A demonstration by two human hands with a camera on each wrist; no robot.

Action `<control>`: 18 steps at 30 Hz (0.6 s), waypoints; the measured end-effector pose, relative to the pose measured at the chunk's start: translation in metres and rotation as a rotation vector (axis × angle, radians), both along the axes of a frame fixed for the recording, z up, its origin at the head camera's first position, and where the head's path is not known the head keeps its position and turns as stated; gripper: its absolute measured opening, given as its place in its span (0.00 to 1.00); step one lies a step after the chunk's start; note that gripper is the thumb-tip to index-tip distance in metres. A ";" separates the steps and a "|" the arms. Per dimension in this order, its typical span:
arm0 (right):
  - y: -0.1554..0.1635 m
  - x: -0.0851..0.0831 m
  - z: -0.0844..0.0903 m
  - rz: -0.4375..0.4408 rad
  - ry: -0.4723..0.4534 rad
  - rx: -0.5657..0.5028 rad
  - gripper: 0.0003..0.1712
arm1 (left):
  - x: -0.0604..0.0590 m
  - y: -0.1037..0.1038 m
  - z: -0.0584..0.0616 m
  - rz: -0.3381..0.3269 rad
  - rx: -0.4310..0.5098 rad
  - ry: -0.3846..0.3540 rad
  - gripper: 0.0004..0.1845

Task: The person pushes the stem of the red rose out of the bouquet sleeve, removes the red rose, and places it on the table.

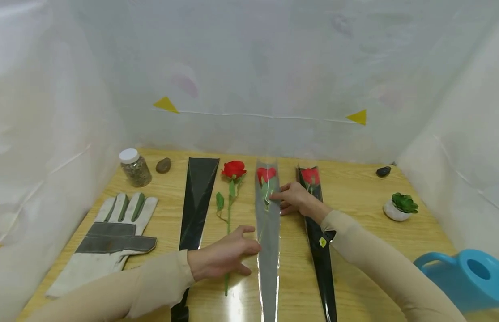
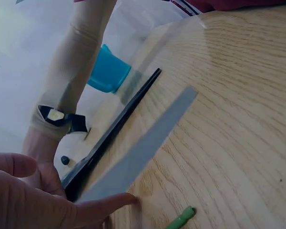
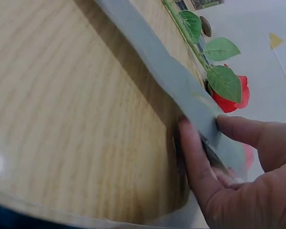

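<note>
The grey sleeve [image 1: 268,232], containing a red rose [image 1: 266,175], is pinched by the right hand [image 1: 294,198]; its edge is touched by the relaxed left hand [image 1: 225,257].

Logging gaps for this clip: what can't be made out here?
- Left hand: whether its fingertips pinch the grey sleeve or only touch it; head view too small, left wrist view cuts the hand off.
- Jar contents: too small, head view.
- Watering can: spout cut off by the frame edge.
</note>
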State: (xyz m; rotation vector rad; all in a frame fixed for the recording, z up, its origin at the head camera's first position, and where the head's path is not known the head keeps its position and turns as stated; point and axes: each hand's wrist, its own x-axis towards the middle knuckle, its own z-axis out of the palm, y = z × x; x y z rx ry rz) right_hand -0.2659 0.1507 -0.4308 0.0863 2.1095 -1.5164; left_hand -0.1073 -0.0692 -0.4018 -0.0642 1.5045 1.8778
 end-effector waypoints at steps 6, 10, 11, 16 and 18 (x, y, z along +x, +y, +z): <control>0.003 0.008 -0.003 0.010 -0.104 -0.140 0.14 | -0.003 0.001 -0.001 0.031 0.007 -0.016 0.42; 0.002 0.010 0.002 0.036 -0.091 -0.234 0.18 | -0.004 0.000 -0.003 0.030 0.006 -0.016 0.44; 0.002 0.011 0.005 0.039 -0.091 -0.254 0.20 | -0.003 0.000 -0.004 0.034 -0.009 0.002 0.44; 0.003 0.019 0.023 0.044 -0.065 -0.331 0.27 | 0.000 -0.003 -0.015 0.068 -0.064 0.105 0.43; 0.005 0.024 0.032 0.038 -0.035 -0.361 0.26 | 0.002 -0.004 -0.019 0.063 -0.056 0.131 0.38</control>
